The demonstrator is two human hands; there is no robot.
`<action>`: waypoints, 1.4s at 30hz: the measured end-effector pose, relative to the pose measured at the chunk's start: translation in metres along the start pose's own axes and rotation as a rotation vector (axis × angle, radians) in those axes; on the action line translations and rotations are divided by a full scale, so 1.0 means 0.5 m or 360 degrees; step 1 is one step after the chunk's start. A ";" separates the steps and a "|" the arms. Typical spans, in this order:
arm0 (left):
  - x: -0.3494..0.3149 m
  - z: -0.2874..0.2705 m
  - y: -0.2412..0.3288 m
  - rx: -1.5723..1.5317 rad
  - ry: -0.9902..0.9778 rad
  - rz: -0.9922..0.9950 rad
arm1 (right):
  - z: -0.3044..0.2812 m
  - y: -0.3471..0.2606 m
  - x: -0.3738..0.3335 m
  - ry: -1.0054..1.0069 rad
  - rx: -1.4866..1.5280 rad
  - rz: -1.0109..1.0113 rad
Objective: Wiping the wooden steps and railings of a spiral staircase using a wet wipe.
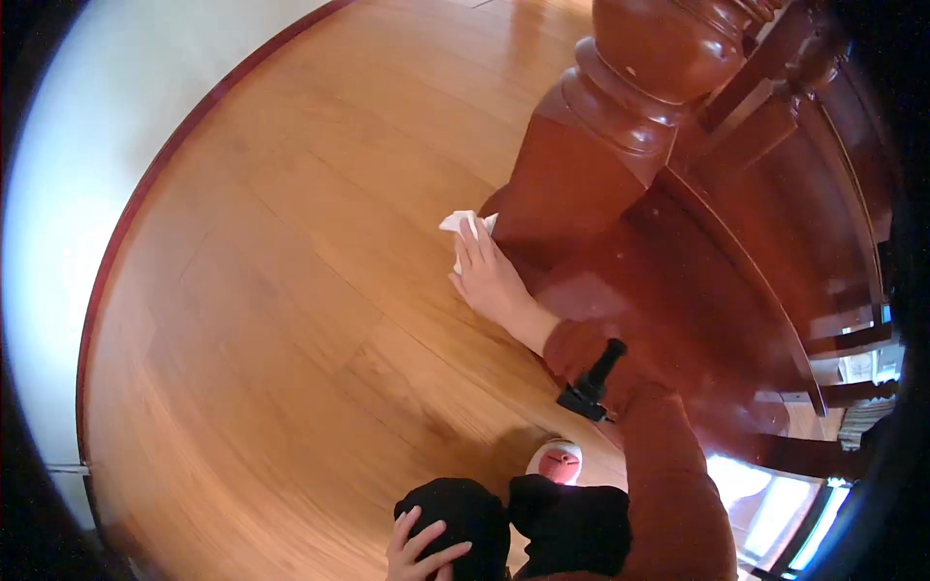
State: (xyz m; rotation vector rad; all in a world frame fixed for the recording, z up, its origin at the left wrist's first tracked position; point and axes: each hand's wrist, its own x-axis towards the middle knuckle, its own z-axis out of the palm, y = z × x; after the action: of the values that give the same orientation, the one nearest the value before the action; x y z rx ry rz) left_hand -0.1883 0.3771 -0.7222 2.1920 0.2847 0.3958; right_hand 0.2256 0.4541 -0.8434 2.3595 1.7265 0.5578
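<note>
My right hand (491,284) presses a crumpled white tissue or thin cloth (452,222) low against the foot of a dark red-brown wooden newel post (572,184). The fingers lie over the white piece, and part of it sticks out beyond the fingertips. My left hand (418,556) rests on my black-clad knee (463,513) with its fingers spread, holding nothing. A black device (593,383) is strapped around my right forearm over the rust-coloured sleeve.
Wooden plank flooring (281,320) spreads out to the left, bordered by a dark red baseboard (160,179) along a white wall (68,242). Glossy red-brown stair steps (668,300) and rails lie to the right. A pink-and-white shoe (558,463) stands in front of my knees.
</note>
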 end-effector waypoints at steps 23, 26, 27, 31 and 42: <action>-0.034 -0.006 -0.060 -0.0152 -0.0219 0.0054 | -0.210 0.060 -0.380 -0.0898 0.2976 0.1078; -0.025 -0.004 -0.058 -0.0215 -0.0190 0.0052 | -0.235 0.077 -0.379 -0.0684 0.3709 0.1586; -0.024 -0.003 -0.059 -0.0196 -0.0201 0.0060 | -0.235 0.081 -0.381 -0.0581 0.3774 0.1617; -0.015 0.002 -0.059 -0.0200 -0.0256 0.0067 | -0.222 0.087 -0.409 -0.0471 0.3809 0.1647; -0.004 0.025 -0.055 -0.0254 -0.0354 0.0145 | -0.214 0.060 -0.473 -0.0568 0.3820 0.1759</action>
State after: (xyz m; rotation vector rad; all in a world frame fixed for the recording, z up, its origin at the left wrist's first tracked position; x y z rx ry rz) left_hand -0.1870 0.3838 -0.7515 2.0739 0.0305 0.2133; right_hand 0.1486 0.2121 -0.7823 -1.1604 0.0667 1.1968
